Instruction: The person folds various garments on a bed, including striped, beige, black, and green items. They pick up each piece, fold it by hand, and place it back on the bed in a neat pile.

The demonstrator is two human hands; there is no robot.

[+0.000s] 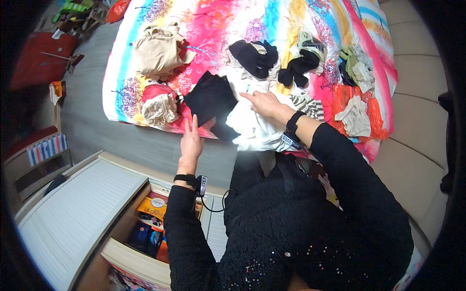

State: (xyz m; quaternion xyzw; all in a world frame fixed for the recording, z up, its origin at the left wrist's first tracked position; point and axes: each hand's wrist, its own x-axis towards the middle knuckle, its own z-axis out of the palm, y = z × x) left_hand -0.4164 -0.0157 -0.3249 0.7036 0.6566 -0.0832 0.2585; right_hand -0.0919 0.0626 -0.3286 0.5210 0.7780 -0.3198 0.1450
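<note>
A folded black garment (211, 96) lies on the bed near its front edge. My left hand (192, 143) is at its lower left corner, two fingers stretched apart and their tips close against the cloth; contact is hard to make out. Over a crumpled white garment (251, 122) is my right hand (265, 103), its index finger pointing left towards the black cloth. No cloth shows in either hand, though the right palm is hidden. A darker black piece (225, 129) hangs at the bed's edge, between the black garment and the white one.
Beige clothes (156, 54), a beige bra (160, 109), black garments (255, 58) and a striped piece (309, 105) lie on the colourful bedspread (214, 29). To the right are a red plastic bag (340, 98) and padded headboard (415, 109). An opened wardrobe drawer (134, 263) stands lower left.
</note>
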